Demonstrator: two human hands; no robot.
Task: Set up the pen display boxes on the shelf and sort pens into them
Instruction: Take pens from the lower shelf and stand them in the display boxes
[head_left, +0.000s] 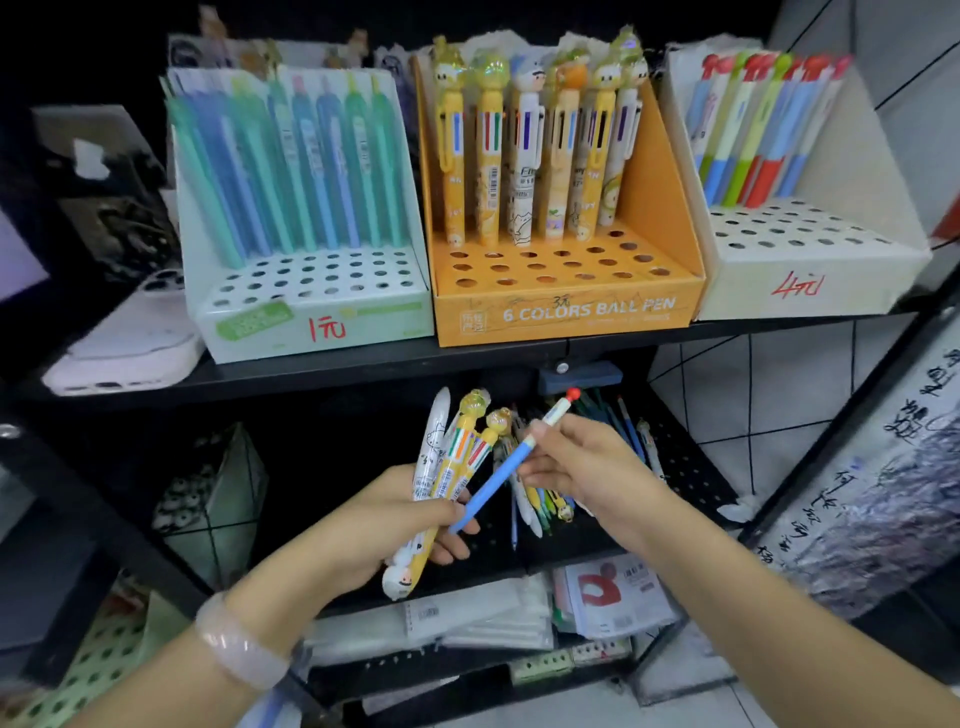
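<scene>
Shelf behind, blue pen diagonal, red tip upper-right

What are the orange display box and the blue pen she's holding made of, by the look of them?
The orange display box looks like printed cardboard: matte, with folded edges, punched holes and flat thin walls. The blue pen, pinched in the right hand, looks like smooth plastic with a soft sheen, a white upper section and a red top; whether the blue part is rubbery cannot be told.
</scene>
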